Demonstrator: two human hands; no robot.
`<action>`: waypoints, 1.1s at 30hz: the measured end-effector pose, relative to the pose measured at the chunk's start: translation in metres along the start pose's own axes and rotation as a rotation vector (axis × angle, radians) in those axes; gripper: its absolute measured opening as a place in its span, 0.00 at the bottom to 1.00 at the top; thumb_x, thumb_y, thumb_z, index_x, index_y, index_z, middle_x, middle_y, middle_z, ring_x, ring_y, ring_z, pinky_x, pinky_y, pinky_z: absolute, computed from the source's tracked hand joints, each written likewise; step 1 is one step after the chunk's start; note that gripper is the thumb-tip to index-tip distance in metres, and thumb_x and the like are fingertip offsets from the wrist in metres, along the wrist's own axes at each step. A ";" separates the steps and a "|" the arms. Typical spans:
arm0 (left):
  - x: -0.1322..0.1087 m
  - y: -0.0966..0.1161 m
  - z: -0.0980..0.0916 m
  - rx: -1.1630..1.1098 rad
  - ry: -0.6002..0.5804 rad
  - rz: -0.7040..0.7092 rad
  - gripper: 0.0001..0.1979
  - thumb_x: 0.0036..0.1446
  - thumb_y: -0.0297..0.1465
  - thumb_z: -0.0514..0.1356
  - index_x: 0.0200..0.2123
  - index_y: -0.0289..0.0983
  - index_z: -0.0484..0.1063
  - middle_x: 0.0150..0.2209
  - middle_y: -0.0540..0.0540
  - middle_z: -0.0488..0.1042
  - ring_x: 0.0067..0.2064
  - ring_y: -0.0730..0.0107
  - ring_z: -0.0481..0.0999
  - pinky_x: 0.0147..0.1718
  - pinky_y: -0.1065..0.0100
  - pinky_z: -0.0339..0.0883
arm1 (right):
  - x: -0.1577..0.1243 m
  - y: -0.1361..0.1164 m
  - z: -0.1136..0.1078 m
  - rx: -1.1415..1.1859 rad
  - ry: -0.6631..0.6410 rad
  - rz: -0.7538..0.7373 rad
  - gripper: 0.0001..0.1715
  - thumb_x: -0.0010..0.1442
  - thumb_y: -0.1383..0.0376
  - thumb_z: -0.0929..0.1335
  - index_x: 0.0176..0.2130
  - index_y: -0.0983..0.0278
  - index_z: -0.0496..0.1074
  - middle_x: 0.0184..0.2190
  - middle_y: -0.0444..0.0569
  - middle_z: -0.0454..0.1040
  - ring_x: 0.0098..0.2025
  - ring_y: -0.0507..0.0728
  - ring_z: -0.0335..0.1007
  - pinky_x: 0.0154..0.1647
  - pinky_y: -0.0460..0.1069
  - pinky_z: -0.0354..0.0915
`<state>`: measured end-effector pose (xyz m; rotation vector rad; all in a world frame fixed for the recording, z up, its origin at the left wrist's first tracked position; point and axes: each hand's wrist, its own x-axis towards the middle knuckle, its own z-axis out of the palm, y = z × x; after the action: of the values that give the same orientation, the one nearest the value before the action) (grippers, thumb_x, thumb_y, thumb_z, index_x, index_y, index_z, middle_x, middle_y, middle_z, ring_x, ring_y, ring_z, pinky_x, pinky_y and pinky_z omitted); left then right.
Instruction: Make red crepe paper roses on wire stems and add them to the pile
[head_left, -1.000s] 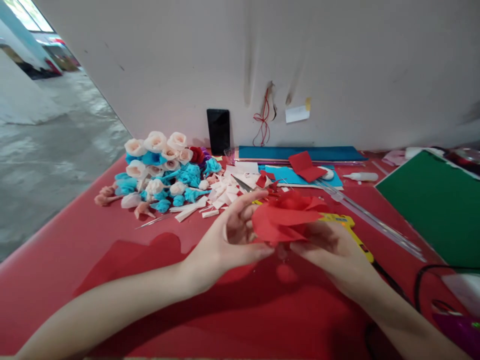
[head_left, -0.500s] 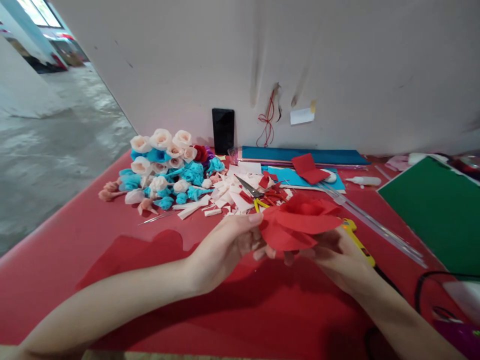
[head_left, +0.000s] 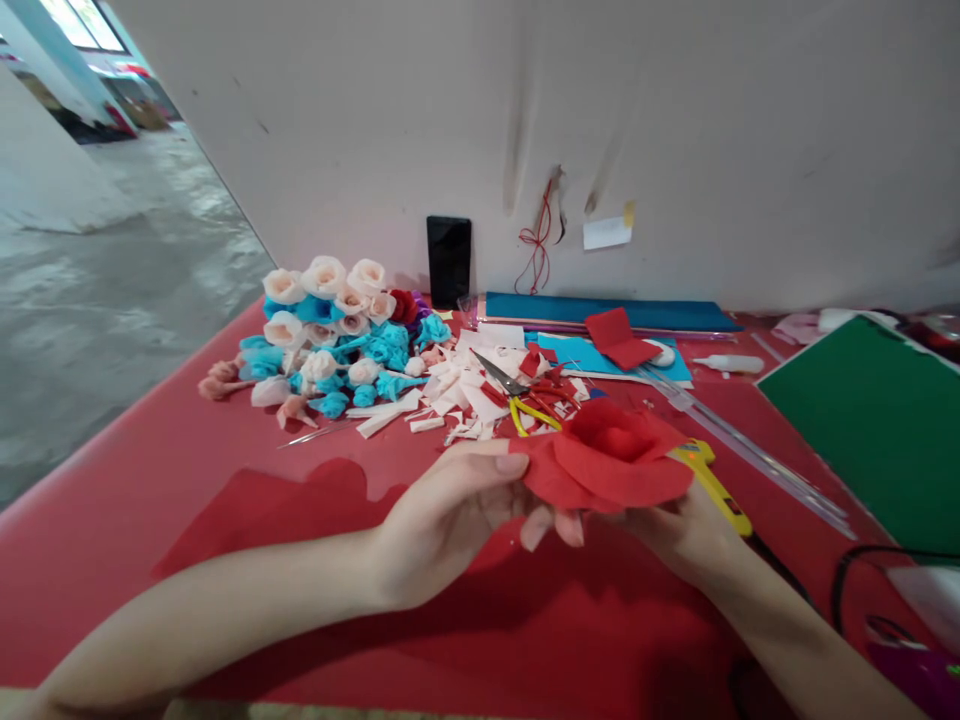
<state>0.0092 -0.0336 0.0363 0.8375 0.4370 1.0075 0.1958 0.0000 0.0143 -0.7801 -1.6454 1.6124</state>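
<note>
A red paper flower with layered, curled petals is held in front of me above the table. My left hand pinches a petal at its left edge, thumb on top and fingers beneath. From below on the right, my right hand supports the flower; its fingers are mostly hidden under the petals. Just behind the flower lie scissors with yellow handles. A yellow glue gun rests beside my right hand. Red sheets of paper lie beyond my left forearm.
A pile of white, blue and pink paper flowers stands at the back left. Paper scraps cover the middle. A black phone leans on the wall. Clear sticks, a white glue bottle and a green board lie to the right.
The flower has tilted so its open centre shows more toward me. My left fingers have shifted under its left petal, and more of the scissors' yellow handles shows.
</note>
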 end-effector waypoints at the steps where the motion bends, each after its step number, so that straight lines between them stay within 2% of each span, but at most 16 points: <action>1: 0.000 0.000 0.000 0.010 -0.005 0.009 0.16 0.57 0.35 0.52 0.27 0.33 0.75 0.23 0.45 0.72 0.25 0.74 0.63 0.30 0.70 0.59 | 0.000 0.001 -0.001 -0.003 0.002 0.001 0.11 0.53 0.57 0.69 0.30 0.63 0.72 0.28 0.47 0.74 0.31 0.54 0.72 0.31 0.46 0.71; 6: 0.002 0.001 -0.002 0.062 -0.012 0.120 0.12 0.55 0.33 0.54 0.33 0.37 0.77 0.24 0.45 0.74 0.26 0.72 0.68 0.27 0.70 0.59 | 0.002 0.003 -0.002 -0.042 0.020 0.034 0.13 0.53 0.56 0.69 0.34 0.62 0.74 0.29 0.47 0.75 0.35 0.55 0.72 0.35 0.46 0.70; 10: -0.001 0.002 -0.008 0.279 -0.039 0.253 0.10 0.57 0.29 0.55 0.39 0.40 0.75 0.30 0.46 0.76 0.32 0.71 0.73 0.30 0.71 0.64 | 0.002 -0.001 -0.001 -0.065 0.015 0.019 0.10 0.55 0.58 0.68 0.35 0.61 0.74 0.28 0.45 0.74 0.33 0.52 0.71 0.35 0.44 0.68; 13: -0.005 0.009 -0.009 0.581 -0.049 0.409 0.14 0.57 0.23 0.54 0.42 0.43 0.73 0.31 0.48 0.76 0.32 0.72 0.73 0.30 0.72 0.64 | 0.000 -0.008 0.001 -0.107 0.028 0.036 0.06 0.56 0.63 0.67 0.33 0.62 0.73 0.27 0.44 0.74 0.33 0.51 0.70 0.34 0.42 0.66; 15: -0.007 0.015 -0.009 0.855 -0.042 0.595 0.17 0.53 0.20 0.56 0.43 0.43 0.73 0.30 0.49 0.75 0.30 0.73 0.72 0.29 0.70 0.64 | -0.002 -0.014 0.002 -0.153 0.034 0.053 0.05 0.56 0.65 0.67 0.32 0.64 0.73 0.28 0.44 0.74 0.33 0.51 0.71 0.35 0.42 0.66; 17: -0.008 0.019 -0.010 1.142 -0.012 0.807 0.21 0.47 0.20 0.61 0.44 0.45 0.71 0.30 0.50 0.74 0.30 0.71 0.71 0.32 0.67 0.64 | -0.005 -0.019 0.002 -0.221 0.045 0.058 0.05 0.55 0.66 0.66 0.31 0.65 0.72 0.28 0.45 0.74 0.33 0.52 0.71 0.36 0.43 0.66; 19: -0.007 0.020 -0.013 1.367 0.053 0.950 0.31 0.41 0.23 0.66 0.50 0.48 0.67 0.35 0.50 0.73 0.35 0.66 0.70 0.40 0.63 0.63 | -0.006 -0.023 0.003 -0.300 0.068 0.053 0.05 0.55 0.66 0.66 0.31 0.64 0.73 0.29 0.45 0.75 0.35 0.54 0.71 0.36 0.44 0.65; 22: -0.002 0.016 -0.018 1.457 0.126 0.943 0.43 0.39 0.30 0.69 0.59 0.47 0.54 0.47 0.46 0.66 0.48 0.58 0.65 0.52 0.58 0.56 | -0.009 -0.025 0.004 -0.359 0.036 -0.001 0.06 0.56 0.66 0.66 0.34 0.63 0.73 0.33 0.46 0.74 0.36 0.54 0.70 0.36 0.44 0.65; 26: 0.004 0.010 -0.021 1.317 0.087 0.796 0.43 0.43 0.34 0.67 0.60 0.47 0.49 0.54 0.45 0.59 0.55 0.56 0.57 0.57 0.55 0.51 | -0.011 -0.025 0.009 -0.448 -0.053 -0.101 0.07 0.55 0.72 0.64 0.33 0.62 0.70 0.29 0.42 0.71 0.31 0.50 0.67 0.34 0.42 0.64; 33: 0.002 0.011 -0.017 1.224 0.098 0.818 0.38 0.41 0.29 0.68 0.56 0.46 0.58 0.45 0.47 0.68 0.48 0.62 0.66 0.56 0.57 0.50 | -0.014 -0.029 0.016 -0.622 -0.007 -0.219 0.09 0.52 0.76 0.63 0.31 0.62 0.65 0.29 0.39 0.69 0.31 0.47 0.63 0.35 0.40 0.61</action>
<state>-0.0073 -0.0223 0.0343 2.1857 0.8477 1.5207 0.1923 -0.0218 0.0421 -0.8500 -2.1848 0.9501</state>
